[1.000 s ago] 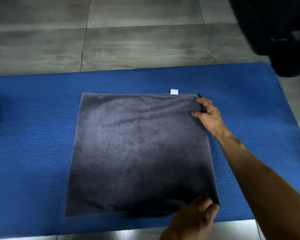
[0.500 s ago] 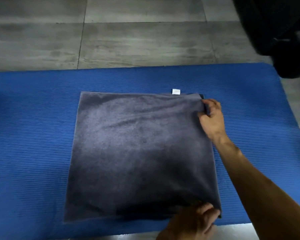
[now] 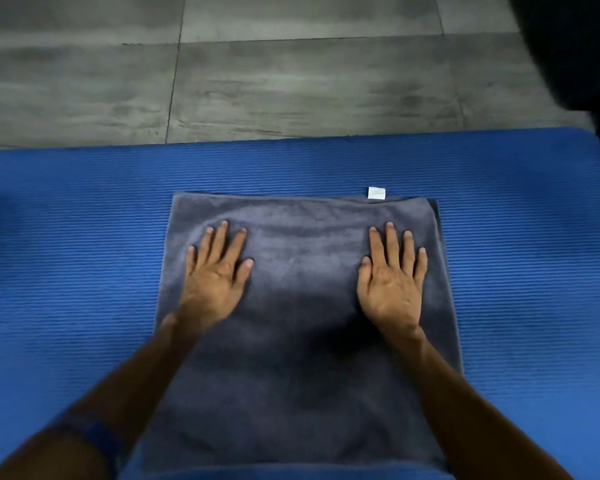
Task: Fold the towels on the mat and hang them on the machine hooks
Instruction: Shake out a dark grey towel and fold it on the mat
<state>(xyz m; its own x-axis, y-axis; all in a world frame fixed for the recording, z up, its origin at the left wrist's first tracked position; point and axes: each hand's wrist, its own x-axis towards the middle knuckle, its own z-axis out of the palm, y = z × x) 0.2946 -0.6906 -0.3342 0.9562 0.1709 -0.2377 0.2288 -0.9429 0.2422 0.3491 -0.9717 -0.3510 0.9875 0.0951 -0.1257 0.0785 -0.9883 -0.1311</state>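
We saw the grey towel (image 3: 302, 341) lying flat and folded on the blue mat (image 3: 534, 254). Both grips were wide, fingers straight: our left hand (image 3: 215, 275) pressed its far left part, our right hand (image 3: 394, 278) its far right part, palms down. A small white label (image 3: 377, 193) stuck out at the far edge; we could read no writing on it.

Grey tiled floor (image 3: 291, 81) beyond — dark bulky object (image 3: 575, 57) far right
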